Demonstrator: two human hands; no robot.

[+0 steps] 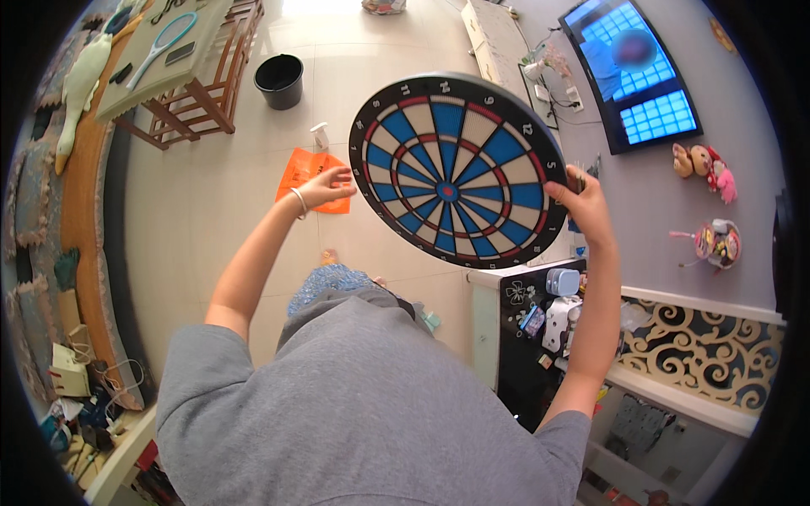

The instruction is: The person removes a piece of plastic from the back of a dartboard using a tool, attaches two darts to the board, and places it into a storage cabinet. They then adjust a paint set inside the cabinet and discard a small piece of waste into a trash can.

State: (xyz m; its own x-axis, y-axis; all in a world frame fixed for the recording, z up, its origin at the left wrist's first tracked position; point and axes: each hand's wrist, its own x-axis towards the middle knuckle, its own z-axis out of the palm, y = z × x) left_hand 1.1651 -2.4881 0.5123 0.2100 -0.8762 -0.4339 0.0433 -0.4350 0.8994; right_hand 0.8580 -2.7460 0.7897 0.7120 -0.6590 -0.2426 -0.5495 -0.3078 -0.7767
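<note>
A round dartboard point(461, 126) with blue and white wedges, red rings and a black numbered rim is held up before me, tilted. My right hand point(583, 205) grips its right edge, the thumb on the front face and the fingers behind the rim. At the board's left edge is my left hand point(326, 188), its fingers apart; whether the fingertips touch the rim is unclear. Below the left hand lies an orange plastic bag point(296, 169) on the tiled floor. A white spray bottle point(320, 135) stands just beyond the bag.
A black bucket point(279, 82) stands on the floor near a cloth-covered table point(149, 76) bearing an electric swatter point(163, 47). Right of me are a black-topped cabinet point(516, 354) with small items and a wall-mounted television point(658, 120). A wooden-edged sofa point(85, 221) runs along the left.
</note>
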